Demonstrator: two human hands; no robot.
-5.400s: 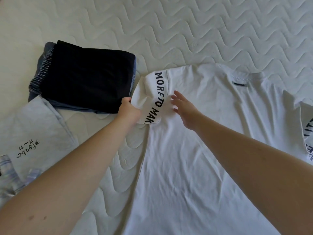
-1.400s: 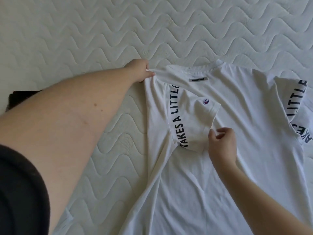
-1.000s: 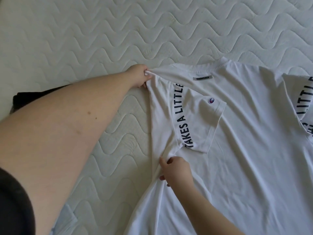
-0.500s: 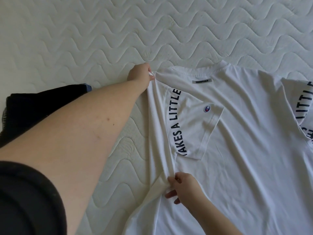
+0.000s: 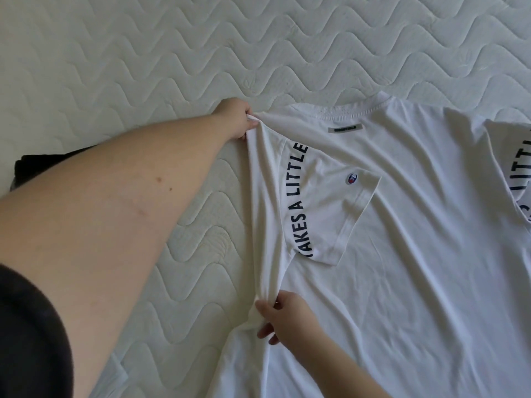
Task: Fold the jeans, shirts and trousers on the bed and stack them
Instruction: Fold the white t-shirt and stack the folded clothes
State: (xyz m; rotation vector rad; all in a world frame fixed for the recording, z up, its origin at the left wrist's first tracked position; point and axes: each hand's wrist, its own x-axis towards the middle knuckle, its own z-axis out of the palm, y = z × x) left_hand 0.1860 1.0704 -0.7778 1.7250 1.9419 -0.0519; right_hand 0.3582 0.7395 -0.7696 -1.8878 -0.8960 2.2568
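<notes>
A white T-shirt (image 5: 402, 254) lies back-up on the bed, its collar at the far side. Its left sleeve (image 5: 330, 202), printed with black letters, is folded inward onto the back. My left hand (image 5: 237, 117) pinches the shirt's left shoulder corner. My right hand (image 5: 284, 315) grips the shirt's left side edge lower down, and the cloth between the two hands is raised in a ridge. The right sleeve (image 5: 514, 173) with lettering lies at the frame's right edge.
The quilted white mattress (image 5: 172, 53) fills the far and left part of the view. A dark folded pile (image 5: 37, 165) peeks out behind my left forearm. A pale garment corner (image 5: 113, 377) shows at the bottom left.
The left sleeve was folded onto the shirt's back. My right hand left the sleeve and took the side edge lower down. My left hand stays on the shoulder corner.
</notes>
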